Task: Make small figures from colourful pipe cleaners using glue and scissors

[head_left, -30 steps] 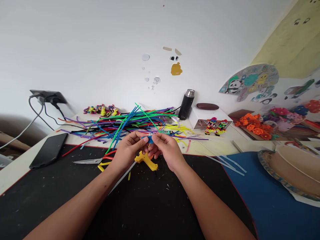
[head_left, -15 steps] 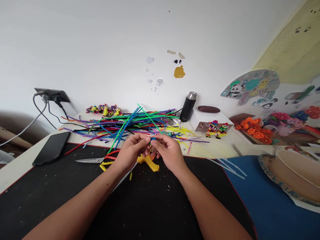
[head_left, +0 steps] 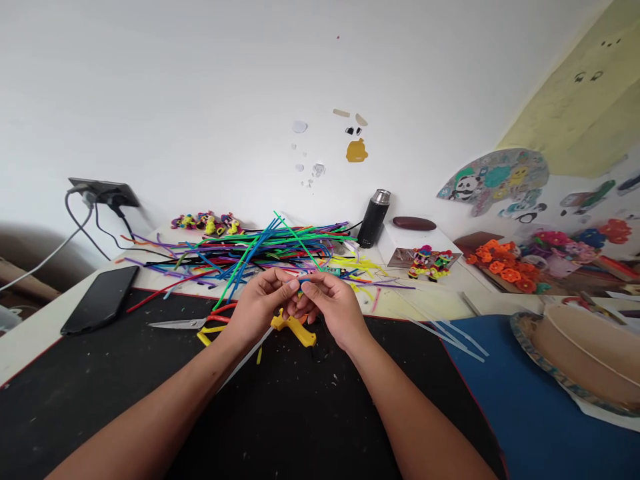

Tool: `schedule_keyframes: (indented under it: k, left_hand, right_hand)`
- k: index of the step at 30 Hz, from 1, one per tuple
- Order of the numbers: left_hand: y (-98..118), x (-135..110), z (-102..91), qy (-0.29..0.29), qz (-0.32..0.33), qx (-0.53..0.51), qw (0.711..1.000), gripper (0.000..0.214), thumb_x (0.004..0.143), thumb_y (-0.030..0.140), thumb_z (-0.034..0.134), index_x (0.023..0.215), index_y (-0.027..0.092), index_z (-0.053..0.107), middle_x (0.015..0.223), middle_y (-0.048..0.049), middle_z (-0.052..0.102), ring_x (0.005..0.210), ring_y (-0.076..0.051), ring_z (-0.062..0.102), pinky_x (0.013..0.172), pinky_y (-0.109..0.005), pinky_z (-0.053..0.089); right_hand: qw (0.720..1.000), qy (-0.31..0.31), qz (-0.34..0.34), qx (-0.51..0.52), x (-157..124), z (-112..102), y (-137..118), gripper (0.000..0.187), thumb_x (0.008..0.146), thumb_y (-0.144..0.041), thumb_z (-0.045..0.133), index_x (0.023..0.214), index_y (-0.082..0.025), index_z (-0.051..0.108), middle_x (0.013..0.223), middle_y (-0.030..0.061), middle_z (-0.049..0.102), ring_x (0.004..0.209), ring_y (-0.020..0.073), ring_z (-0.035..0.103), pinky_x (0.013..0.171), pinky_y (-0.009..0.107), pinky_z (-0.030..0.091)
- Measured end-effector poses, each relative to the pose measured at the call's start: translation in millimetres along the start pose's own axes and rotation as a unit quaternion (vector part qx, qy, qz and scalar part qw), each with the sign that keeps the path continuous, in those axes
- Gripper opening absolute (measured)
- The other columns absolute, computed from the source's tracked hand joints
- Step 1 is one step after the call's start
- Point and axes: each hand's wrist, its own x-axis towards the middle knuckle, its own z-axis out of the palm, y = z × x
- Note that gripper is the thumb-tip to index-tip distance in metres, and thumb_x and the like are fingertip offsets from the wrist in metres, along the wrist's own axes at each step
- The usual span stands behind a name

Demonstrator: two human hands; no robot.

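My left hand (head_left: 260, 305) and my right hand (head_left: 334, 307) meet above the black mat (head_left: 280, 407), fingertips pinched together on a small blue and green pipe-cleaner piece (head_left: 301, 287); most of it is hidden by my fingers. Just below my hands lies a yellow glue gun (head_left: 295, 327). Behind them a big pile of coloured pipe cleaners (head_left: 250, 250) is spread over the white table.
Scissors (head_left: 185, 323) lie left of my hands, a black phone (head_left: 100, 299) further left. A black flask (head_left: 374, 219), a white box (head_left: 417, 241), small figures (head_left: 431, 261), orange flowers (head_left: 505, 267), clear glue sticks (head_left: 450, 333) and a straw hat (head_left: 585, 353) are to the right.
My fingers have kept working the small piece; less of its blue shows between them now. The view has shifted slightly.
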Motion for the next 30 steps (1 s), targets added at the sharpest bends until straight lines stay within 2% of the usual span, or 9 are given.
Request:
schedule_keyframes:
  k: [6,15,18,22,25,30]
  left_hand:
    - [0,-1,-5.1,0.008,0.034,0.072,0.997,0.041,0.077,0.05,0.091,0.084,0.018,0.067,0.06,0.001,0.067,0.048,-0.013,0.06,0.049,-0.024,0.049]
    - [-2,1,-5.8,-0.006,0.036,0.105,0.994,0.042,0.081,0.054,0.087,0.09,0.018,0.066,0.061,0.0015,0.066,0.051,-0.014,0.061,0.051,-0.025,0.049]
    - [-3,3,-7.3,-0.026,0.027,0.114,0.993,0.042,0.084,0.053,0.085,0.099,0.018,0.067,0.063,0.0022,0.066,0.054,-0.015,0.062,0.053,-0.026,0.05]
    - [-2,3,-11.2,-0.022,0.06,0.156,0.986,0.045,0.083,0.044,0.087,0.115,0.02,0.067,0.073,0.0033,0.065,0.062,-0.015,0.062,0.058,-0.026,0.051]
    - [0,2,-13.2,-0.008,0.079,0.181,0.98,0.041,0.082,0.042,0.087,0.113,0.022,0.069,0.077,0.0023,0.066,0.065,-0.015,0.062,0.06,-0.027,0.051]
    - [0,2,-14.4,-0.016,0.097,0.227,0.969,0.03,0.084,0.041,0.084,0.105,0.021,0.075,0.074,0.0011,0.067,0.063,-0.016,0.061,0.061,-0.027,0.05]
  right_hand:
    - [1.0,-0.001,0.0,-0.02,2,-4,0,0.045,0.077,-0.058,0.088,0.095,-0.02,0.071,0.073,0.002,0.075,0.062,0.0198,0.075,0.046,0.023,0.049]
    - [1.0,0.008,0.026,0.01,0,-2,2,0.047,0.075,-0.058,0.089,0.088,-0.019,0.067,0.055,-0.0057,0.061,0.05,0.0151,0.065,0.048,0.023,0.046]
    - [0.999,0.016,0.045,0.021,1,-3,2,0.047,0.074,-0.059,0.09,0.083,-0.019,0.066,0.053,-0.0064,0.058,0.048,0.0134,0.062,0.047,0.023,0.044]
    - [0.997,0.037,0.056,0.034,3,-6,1,0.051,0.073,-0.062,0.089,0.071,-0.019,0.061,0.053,-0.0069,0.053,0.047,0.0116,0.058,0.047,0.023,0.041]
    - [0.997,0.041,0.06,0.033,2,-6,0,0.052,0.071,-0.064,0.09,0.071,-0.02,0.062,0.052,-0.0076,0.051,0.047,0.0116,0.056,0.048,0.024,0.04]
    - [0.997,0.033,0.066,0.03,1,-4,1,0.052,0.069,-0.063,0.092,0.075,-0.02,0.064,0.048,-0.0097,0.046,0.045,0.0118,0.053,0.047,0.024,0.038]
